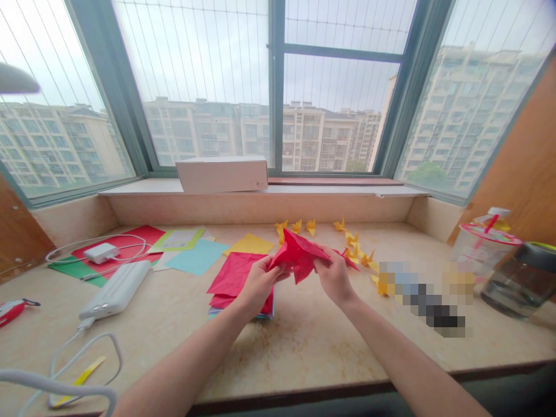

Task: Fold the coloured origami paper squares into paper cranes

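Left hand and right hand, close together, pinch folded red origami paper above a marble-topped ledge, just beside a stack of red origami sheets, with small yellow paper cranes lined up beyond.

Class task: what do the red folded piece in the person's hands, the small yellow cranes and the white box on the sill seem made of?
The red folded piece looks like thin matte paper, sharply creased, in the left hand and right hand. The small yellow cranes seem the same paper. The white box is probably smooth card, from its matte faces.
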### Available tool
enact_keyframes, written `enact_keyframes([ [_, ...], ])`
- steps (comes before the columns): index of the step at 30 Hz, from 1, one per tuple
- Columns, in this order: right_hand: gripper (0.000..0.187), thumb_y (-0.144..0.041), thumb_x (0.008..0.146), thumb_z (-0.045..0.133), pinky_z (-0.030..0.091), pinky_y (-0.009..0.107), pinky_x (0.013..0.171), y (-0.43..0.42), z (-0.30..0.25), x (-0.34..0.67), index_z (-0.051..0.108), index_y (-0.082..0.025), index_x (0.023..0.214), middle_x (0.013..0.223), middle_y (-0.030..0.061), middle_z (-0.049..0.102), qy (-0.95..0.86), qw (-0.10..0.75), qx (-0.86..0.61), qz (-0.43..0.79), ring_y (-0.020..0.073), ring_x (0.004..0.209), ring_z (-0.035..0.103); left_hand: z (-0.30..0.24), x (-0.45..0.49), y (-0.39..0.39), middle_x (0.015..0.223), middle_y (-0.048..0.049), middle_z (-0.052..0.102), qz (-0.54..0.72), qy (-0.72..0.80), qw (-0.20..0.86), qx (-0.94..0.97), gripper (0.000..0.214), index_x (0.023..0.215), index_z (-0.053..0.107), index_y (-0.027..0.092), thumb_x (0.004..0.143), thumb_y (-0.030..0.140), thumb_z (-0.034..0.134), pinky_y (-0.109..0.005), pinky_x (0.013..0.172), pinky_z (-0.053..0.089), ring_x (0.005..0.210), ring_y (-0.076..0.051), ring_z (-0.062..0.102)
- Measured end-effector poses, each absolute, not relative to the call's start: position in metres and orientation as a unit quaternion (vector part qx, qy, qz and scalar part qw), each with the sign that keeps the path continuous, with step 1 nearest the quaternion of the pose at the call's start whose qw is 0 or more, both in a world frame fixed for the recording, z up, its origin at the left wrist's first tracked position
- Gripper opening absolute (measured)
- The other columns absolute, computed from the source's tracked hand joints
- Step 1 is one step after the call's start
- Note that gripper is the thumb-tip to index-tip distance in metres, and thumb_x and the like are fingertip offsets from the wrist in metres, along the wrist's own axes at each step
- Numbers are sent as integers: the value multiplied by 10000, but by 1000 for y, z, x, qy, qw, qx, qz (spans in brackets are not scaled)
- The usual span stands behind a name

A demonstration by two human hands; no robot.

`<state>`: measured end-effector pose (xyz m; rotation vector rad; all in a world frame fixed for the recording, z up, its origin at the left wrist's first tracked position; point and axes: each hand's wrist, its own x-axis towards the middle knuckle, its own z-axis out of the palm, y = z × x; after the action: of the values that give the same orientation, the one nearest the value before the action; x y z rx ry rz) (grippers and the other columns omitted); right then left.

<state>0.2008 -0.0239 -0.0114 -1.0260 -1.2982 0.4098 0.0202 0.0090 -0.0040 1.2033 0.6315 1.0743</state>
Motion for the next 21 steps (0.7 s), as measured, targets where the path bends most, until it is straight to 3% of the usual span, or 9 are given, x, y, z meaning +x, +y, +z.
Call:
enact_keyframes([
  [4,402,-133,727,571,543,359,843,-21,-10,202,706,-186,1103,995,59,737,-560,668,-436,224,239,954,668,-1,21,8,921,-80,740,493,255,646,524,299,917,706,130,708,324,798,-318,838,532,810,-174,675],
  [9,374,-165,722,630,545,353,806,-23,-7,203,708,-172,1088,996,67,740,-573,644,-435,258,240,918,675,2,20,5,904,-59,732,503,237,646,523,242,892,711,147,714,290,791,-276,786,527,792,-155,653],
  [15,373,-154,705,585,484,272,576,-23,-3,205,720,-165,1052,811,32,730,-554,650,-444,272,167,654,606,1,19,7,867,-60,728,506,235,639,529,242,917,723,149,733,296,780,-258,746,512,757,-147,643],
  [17,338,-187,710,603,455,261,545,-23,0,205,719,-158,1026,793,35,728,-526,672,-435,286,153,614,584,1,19,7,885,-69,731,489,238,637,546,261,912,724,144,729,319,789,-273,767,514,777,-159,652],
  [21,286,-367,738,701,482,300,637,-25,5,204,703,-140,913,801,75,733,-487,684,-426,336,190,703,636,0,22,3,960,-91,729,439,228,654,572,310,952,722,129,722,320,803,-349,907,509,912,-206,665],
])
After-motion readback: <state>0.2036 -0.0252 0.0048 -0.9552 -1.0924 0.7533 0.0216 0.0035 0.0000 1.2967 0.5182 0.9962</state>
